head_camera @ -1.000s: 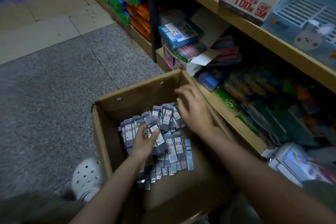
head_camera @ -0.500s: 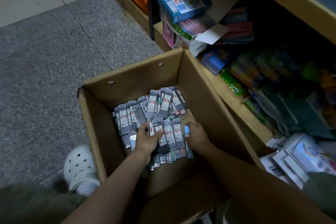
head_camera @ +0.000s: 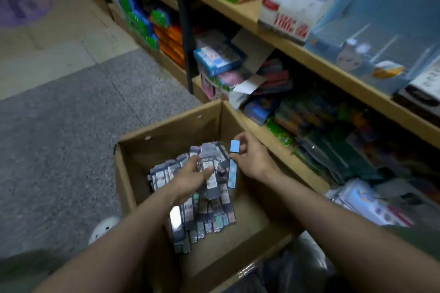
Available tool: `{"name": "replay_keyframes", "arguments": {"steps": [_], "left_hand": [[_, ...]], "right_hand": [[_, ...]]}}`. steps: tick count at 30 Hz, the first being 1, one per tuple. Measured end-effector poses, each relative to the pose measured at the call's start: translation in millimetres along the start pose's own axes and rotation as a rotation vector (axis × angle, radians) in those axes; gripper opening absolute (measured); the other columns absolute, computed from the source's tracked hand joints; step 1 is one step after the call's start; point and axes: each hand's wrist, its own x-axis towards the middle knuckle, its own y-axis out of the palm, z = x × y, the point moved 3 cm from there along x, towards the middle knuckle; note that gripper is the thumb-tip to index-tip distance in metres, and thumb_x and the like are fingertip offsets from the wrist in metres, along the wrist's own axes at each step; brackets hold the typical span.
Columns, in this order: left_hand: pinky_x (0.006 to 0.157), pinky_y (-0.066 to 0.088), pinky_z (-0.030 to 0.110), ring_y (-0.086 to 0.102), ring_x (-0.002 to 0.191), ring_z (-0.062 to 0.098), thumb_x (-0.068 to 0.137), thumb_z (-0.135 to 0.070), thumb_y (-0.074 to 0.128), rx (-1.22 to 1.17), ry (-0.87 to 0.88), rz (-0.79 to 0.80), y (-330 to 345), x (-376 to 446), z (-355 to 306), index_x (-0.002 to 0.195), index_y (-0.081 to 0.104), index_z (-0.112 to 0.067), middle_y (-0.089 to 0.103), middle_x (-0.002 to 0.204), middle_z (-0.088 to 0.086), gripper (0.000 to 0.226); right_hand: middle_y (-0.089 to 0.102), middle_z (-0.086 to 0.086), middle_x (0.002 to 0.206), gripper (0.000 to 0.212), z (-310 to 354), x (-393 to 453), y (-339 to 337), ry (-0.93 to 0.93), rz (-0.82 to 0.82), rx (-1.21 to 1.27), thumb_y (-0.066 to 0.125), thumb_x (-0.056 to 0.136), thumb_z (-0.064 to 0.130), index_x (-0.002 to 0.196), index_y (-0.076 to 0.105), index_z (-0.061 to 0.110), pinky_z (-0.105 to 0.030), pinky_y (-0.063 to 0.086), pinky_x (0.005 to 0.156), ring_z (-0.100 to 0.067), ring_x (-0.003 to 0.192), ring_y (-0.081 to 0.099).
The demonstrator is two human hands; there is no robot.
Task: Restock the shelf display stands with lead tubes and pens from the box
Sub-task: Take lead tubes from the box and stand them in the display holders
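Both our hands have risen from deep in the cardboard box (head_camera: 166, 131): our right hand (head_camera: 252, 157) now pinches a blue lead tube (head_camera: 235, 145) above the box's far right corner, while our left hand (head_camera: 190, 179) grips several grey lead tubes (head_camera: 210, 173). More tubes (head_camera: 204, 216) fill the box's middle, beside the shelf (head_camera: 285, 45).

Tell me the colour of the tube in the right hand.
Light blue tube, pinched by the right hand; head view.

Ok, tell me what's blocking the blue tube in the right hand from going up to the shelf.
Nothing visible. The right hand pinches the blue lead tube above the cardboard box, clear of its wall. Open air lies between it and the shelf; the frame is blurred.
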Motion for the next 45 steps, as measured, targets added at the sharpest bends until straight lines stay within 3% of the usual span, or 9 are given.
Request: {"name": "replay_keyframes", "arguments": {"steps": [4,9,16,20,24,28,32,37,45], "left_hand": [[0.066,0.059,0.036,0.07,0.086,0.02,0.093,-0.009,0.06,0.06,0.197,0.171,9.6,-31.7,-87.9,0.127,0.05,-0.01,0.068,0.105,0.011,0.035],[0.092,0.053,0.049,0.066,0.107,0.03,0.092,-0.001,0.059,0.035,0.353,0.339,48.2,-71.7,-178.0,0.131,0.05,-0.012,0.067,0.118,0.015,0.042],[0.065,0.059,0.034,0.068,0.098,0.028,0.093,-0.004,0.058,-0.108,0.456,0.426,98.5,-90.3,-217.4,0.128,0.053,-0.01,0.069,0.113,0.016,0.035],[0.052,0.053,0.028,0.07,0.077,0.015,0.093,-0.004,0.057,-0.172,0.551,0.422,109.2,-80.1,-248.1,0.123,0.056,-0.013,0.073,0.086,0.002,0.031],[0.063,0.058,0.034,0.072,0.086,0.018,0.093,-0.004,0.058,-0.221,0.61,0.381,103.9,-65.4,-276.6,0.118,0.058,-0.02,0.075,0.098,0.002,0.029],[0.082,0.057,0.044,0.07,0.097,0.023,0.092,-0.005,0.06,-0.211,0.658,0.301,90.8,-49.8,-285.2,0.118,0.056,-0.02,0.072,0.109,0.007,0.03],[0.089,0.055,0.047,0.068,0.104,0.022,0.092,-0.006,0.061,-0.212,0.655,0.284,84.5,-35.5,-285.0,0.121,0.055,-0.02,0.07,0.114,0.005,0.033],[0.071,0.058,0.028,0.069,0.099,0.018,0.09,-0.006,0.064,-0.205,0.66,0.311,82.5,-19.7,-290.9,0.126,0.052,-0.016,0.071,0.112,0.005,0.04],[0.067,0.057,0.026,0.072,0.088,0.012,0.09,-0.006,0.065,-0.176,0.712,0.336,75.4,1.6,-300.2,0.118,0.055,-0.022,0.074,0.098,-0.002,0.034]], "right_hand": [[0.056,0.003,0.073,0.032,52.5,-23.9,-72.7,-0.078,-0.01,0.034,0.07,0.086,0.009,0.111,0.051,0.014,-0.009,0.037,0.048,-0.004,0.059,0.05],[0.064,0.004,0.069,0.028,91.1,-73.4,-164.2,-0.125,-0.193,0.136,0.071,0.085,0.009,0.1,0.051,0.02,-0.016,0.045,0.044,-0.002,0.055,0.062],[0.068,-0.001,0.082,0.029,93.0,-108.6,-236.4,-0.137,-0.486,0.109,0.077,0.078,0.021,0.093,0.054,0.028,-0.048,0.057,0.077,-0.022,0.08,0.068],[0.07,0.002,0.074,0.024,101.3,-110.6,-291.5,-0.204,-0.657,0.125,0.078,0.079,0.024,0.085,0.055,0.028,-0.045,0.059,0.072,-0.019,0.072,0.071],[0.069,0.004,0.076,0.026,125.2,-99.3,-338.9,-0.273,-0.821,-0.015,0.078,0.08,0.025,0.085,0.052,0.029,-0.04,0.059,0.072,-0.015,0.074,0.07],[0.063,0.006,0.085,0.023,151.3,-69.6,-354.6,-0.319,-0.89,-0.225,0.076,0.082,0.023,0.09,0.055,0.022,-0.021,0.046,0.058,-0.014,0.077,0.065],[0.062,-0.002,0.094,0.021,162.3,-30.5,-353.2,-0.34,-0.868,-0.335,0.071,0.086,0.017,0.096,0.053,0.017,-0.028,0.044,0.069,-0.02,0.084,0.063],[0.059,-0.009,0.102,0.021,158.5,10.4,-343.7,-0.324,-0.854,-0.388,0.068,0.088,0.012,0.1,0.052,0.012,-0.035,0.046,0.073,-0.024,0.086,0.061],[0.06,-0.003,0.1,0.02,145.9,49.5,-329.4,-0.303,-0.832,-0.368,0.069,0.088,0.01,0.102,0.056,0.012,-0.036,0.051,0.079,-0.022,0.088,0.062]]}}
